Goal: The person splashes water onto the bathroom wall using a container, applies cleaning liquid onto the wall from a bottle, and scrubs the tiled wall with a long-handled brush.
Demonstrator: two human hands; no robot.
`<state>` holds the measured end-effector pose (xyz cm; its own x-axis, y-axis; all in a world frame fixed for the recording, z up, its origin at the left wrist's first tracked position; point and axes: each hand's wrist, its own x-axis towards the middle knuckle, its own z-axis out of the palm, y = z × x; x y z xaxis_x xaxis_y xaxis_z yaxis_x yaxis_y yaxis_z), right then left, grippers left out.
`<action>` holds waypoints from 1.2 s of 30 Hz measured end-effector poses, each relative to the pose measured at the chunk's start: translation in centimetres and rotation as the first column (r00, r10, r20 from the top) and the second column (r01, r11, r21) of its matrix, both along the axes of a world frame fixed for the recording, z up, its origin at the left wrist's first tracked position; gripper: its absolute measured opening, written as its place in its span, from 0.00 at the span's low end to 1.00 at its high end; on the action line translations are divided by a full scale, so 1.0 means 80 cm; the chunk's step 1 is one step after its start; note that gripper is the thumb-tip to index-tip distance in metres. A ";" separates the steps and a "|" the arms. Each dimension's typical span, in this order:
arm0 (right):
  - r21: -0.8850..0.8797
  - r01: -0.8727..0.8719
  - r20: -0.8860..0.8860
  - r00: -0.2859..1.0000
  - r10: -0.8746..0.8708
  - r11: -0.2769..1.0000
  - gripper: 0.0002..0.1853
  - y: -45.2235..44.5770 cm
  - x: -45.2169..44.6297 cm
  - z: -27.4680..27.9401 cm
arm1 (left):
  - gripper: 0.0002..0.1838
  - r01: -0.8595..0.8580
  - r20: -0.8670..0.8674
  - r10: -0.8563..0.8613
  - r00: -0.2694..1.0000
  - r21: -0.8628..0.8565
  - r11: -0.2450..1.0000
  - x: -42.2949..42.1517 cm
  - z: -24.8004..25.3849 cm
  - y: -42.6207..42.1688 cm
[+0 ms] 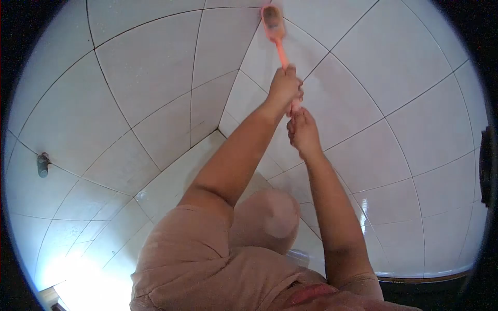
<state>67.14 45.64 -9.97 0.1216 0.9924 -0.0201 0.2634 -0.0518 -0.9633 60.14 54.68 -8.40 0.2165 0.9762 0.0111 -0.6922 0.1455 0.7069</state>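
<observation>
A long-handled pink brush (273, 23) has its head against the white wall tiles at the top, by the corner line where two walls meet. My left hand (286, 86) is wrapped round the upper part of its handle. Lower down, my right hand (303, 129) is closed round the handle's end. Both arms stretch forward and up from my body. The side of the brush head that touches the tiles cannot be made out clearly.
Tiled walls (155, 78) meet in a corner above a light floor (174, 173). A grey tap-like fitting (43, 165) sticks out of the left wall. A dark object (486, 166) is at the right edge. My bent knee (267, 217) is below my hands.
</observation>
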 end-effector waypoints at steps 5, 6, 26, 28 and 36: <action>-0.093 0.019 0.172 0.985 -0.003 0.996 0.16 -0.022 0.033 -0.138 | 0.13 0.087 0.108 -0.072 0.992 -0.144 0.986 0.018 -0.162 -0.023; -0.062 0.014 0.398 0.917 0.012 0.998 0.16 -0.025 0.038 -0.156 | 0.12 0.114 0.163 -0.071 0.984 -0.272 0.955 0.020 -0.183 -0.028; -0.502 -0.075 -0.382 0.913 -0.142 0.862 0.21 -0.300 0.155 -0.034 | 0.19 0.658 0.587 -0.324 0.741 -0.542 0.523 0.164 -0.142 -0.271; -0.419 -0.005 -0.298 0.945 -0.132 0.908 0.23 -0.241 0.132 -0.058 | 0.21 0.599 0.626 -0.276 0.729 -0.389 0.700 0.146 -0.180 -0.210; -0.398 -0.135 -0.125 0.988 0.093 0.907 0.21 -0.058 0.033 -0.120 | 0.23 0.427 0.409 -0.237 0.881 -0.474 0.770 -0.001 -0.216 -0.017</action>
